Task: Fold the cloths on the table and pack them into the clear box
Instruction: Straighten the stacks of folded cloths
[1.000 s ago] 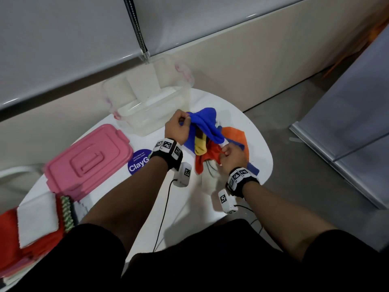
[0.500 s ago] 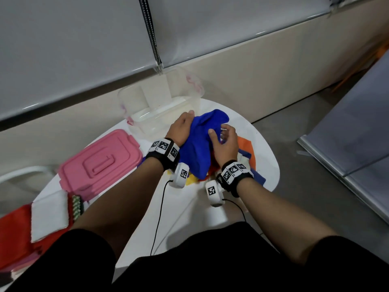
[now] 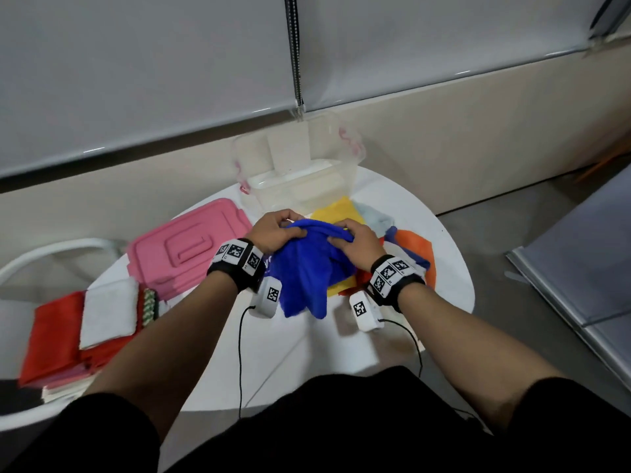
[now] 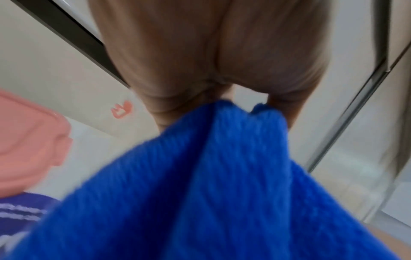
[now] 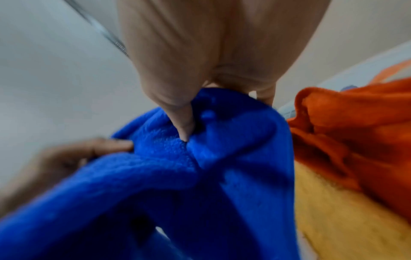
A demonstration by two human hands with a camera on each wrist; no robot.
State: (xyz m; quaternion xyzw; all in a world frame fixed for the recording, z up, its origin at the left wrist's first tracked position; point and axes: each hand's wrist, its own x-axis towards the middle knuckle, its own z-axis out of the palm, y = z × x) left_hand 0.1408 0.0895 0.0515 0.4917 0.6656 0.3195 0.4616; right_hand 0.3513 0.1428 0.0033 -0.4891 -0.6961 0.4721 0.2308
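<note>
The blue cloth [image 3: 307,268] is now held up off the pile by its top edge, where half a second ago it was pressed down under both palms and a second ago was only being tugged loose from the heap. The edge is pinched by the left hand [image 3: 275,230], fingers curled over the fabric, and by the right hand [image 3: 355,238], whose thumb [image 5: 184,126] is dug into a fold while the other fingers wrap behind. Both grips are narrow and closed on cloth; between the two sets of fingertips the edge sags only slightly. Below the fingers the rest of the cloth hangs in loose, uneven folds (not yet a flat sheet).

The yellow cloth [image 3: 336,213] has been uncovered just beyond the right fingertips, and the orange cloth [image 3: 415,247] lies to the outside of the right hand. The clear box [image 3: 300,172] stands just past both sets of fingertips and appears to hold nothing yet; its pink lid [image 3: 184,244] rests outside the left hand.

It may be judged that one cloth has been separated for folding, and that spreading it flat is required first. The task is near its start.
</note>
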